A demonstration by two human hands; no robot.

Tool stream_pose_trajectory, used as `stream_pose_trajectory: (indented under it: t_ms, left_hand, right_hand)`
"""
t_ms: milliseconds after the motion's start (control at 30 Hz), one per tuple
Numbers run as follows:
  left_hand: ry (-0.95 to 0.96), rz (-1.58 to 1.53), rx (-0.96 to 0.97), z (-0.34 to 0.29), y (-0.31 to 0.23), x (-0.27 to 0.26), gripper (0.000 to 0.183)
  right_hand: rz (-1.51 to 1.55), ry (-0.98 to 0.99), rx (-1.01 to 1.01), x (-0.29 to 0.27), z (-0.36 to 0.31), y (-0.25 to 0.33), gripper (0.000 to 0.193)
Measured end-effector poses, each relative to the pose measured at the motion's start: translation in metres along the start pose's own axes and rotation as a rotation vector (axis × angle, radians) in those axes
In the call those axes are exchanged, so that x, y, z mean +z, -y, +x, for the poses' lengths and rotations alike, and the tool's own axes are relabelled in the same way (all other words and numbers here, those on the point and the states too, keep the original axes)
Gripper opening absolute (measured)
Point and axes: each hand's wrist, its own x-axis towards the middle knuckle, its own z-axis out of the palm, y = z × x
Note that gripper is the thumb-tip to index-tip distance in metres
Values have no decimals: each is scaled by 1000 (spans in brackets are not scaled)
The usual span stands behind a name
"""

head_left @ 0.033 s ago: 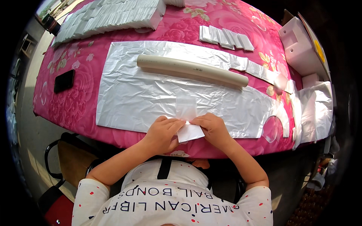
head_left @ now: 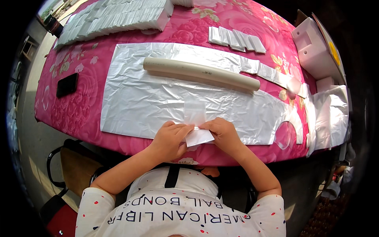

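My left hand [head_left: 169, 139] and my right hand [head_left: 222, 136] meet at the table's near edge. Both pinch a small folded piece of white plastic film [head_left: 199, 137], one from each side, with fingertips almost touching at its upper edge. The lower flap of the fold points toward me. Just beyond my fingertips a translucent strip [head_left: 195, 110] stretches away over a large, creased silvery-white plastic sheet [head_left: 138, 98]. How the strip joins the fold is hidden by my fingers. A long beige tube [head_left: 201, 74] lies across the sheet, farther off than my hands.
A pink flowered cloth [head_left: 189, 31] covers the table. Stacks of folded white packets [head_left: 118, 17] stand far left, with a shorter row of packets [head_left: 237, 39] far right. A black phone [head_left: 67, 85] lies left. At right are a white foam box [head_left: 316, 51] and draped white film [head_left: 327, 118].
The lower flap of the folded film has tipped up slightly. My hands have hardly shifted, and both still pinch it.
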Motion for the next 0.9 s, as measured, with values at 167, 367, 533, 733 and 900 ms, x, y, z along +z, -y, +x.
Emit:
stream_pose_trajectory:
  t_ms: [167, 367, 533, 733, 900]
  left_hand:
    - [-31, 110, 127, 2, 7, 2, 43]
    - [-133, 302, 301, 22, 22, -6, 29]
    - [33, 270, 314, 6, 29, -9, 38]
    - [192, 149, 300, -18, 16, -13, 51]
    - [210, 202, 286, -14, 18, -7, 50]
  right_hand:
    - [-106, -67, -102, 0, 1, 1, 28]
    - [-418, -252, -278, -2, 11, 2, 28]
    - [-375, -86, -182, 2, -1, 1, 30]
    - [-192, -218, -13, -7, 24, -5, 29]
    - [-80, -124, 206, -6, 54, -17, 23]
